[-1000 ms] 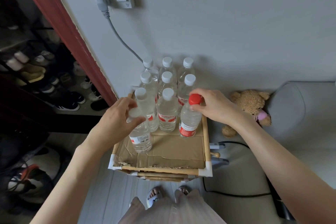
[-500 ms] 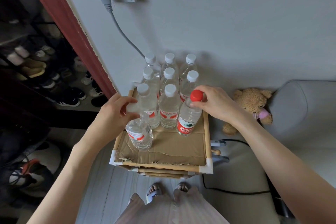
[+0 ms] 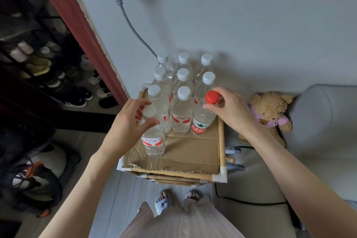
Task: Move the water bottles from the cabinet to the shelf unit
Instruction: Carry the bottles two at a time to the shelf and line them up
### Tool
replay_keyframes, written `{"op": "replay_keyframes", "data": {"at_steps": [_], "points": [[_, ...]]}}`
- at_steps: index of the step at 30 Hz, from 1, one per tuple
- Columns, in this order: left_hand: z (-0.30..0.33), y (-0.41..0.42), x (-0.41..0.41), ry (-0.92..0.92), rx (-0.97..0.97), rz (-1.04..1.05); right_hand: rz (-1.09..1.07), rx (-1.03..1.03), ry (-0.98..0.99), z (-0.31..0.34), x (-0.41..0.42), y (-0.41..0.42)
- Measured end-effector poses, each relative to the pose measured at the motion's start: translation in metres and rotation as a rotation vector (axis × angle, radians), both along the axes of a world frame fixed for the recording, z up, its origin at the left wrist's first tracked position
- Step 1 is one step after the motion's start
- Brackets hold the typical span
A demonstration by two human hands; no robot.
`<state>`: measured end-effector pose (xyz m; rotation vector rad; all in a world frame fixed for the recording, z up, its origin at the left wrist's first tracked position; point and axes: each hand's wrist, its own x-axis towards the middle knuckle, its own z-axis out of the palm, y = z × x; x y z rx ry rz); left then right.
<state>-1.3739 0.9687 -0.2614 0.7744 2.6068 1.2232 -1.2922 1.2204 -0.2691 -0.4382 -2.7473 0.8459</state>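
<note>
Two bottles are being set down on the cardboard-lined top of the shelf unit, which stands against the wall. The white-capped bottle is pinched at its cap by the left hand, thumb and fingers curled around the cap; it stands upright, in front of the left column of the block of bottles and slightly apart from it. The red-capped bottle is held at its neck by the right hand, fingertips curled just under the cap; it leans slightly and sits at the front of the right column, touching or nearly touching its neighbour. Both long axes run close to vertical, so each grip lies directly above its bottle's base, and release would seem to call only for the fingers to be opened and lifted straight up. Whether either base rests fully on the cardboard cannot be told. The white-capped bottle is judged to need a short push back to close the row, the left hand being nearer.
</note>
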Motion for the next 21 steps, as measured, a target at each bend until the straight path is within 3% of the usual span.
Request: {"op": "replay_keyframes", "data": {"at_steps": [7,10,16,21], "points": [[-0.019,-0.013,0.011,-0.083,0.071,0.031,-0.053,-0.409,0.100,-0.033,0.022,-0.002],[-0.030,-0.018,0.017,-0.116,0.118,-0.014,-0.066,-0.593,0.025,-0.054,0.029,-0.005],[-0.076,-0.024,0.036,-0.325,0.246,0.108,-0.159,-0.650,-0.126,-0.095,0.029,-0.017],[-0.112,-0.015,0.047,-0.467,0.141,0.247,-0.211,-0.644,-0.234,-0.103,0.025,-0.028]]}}
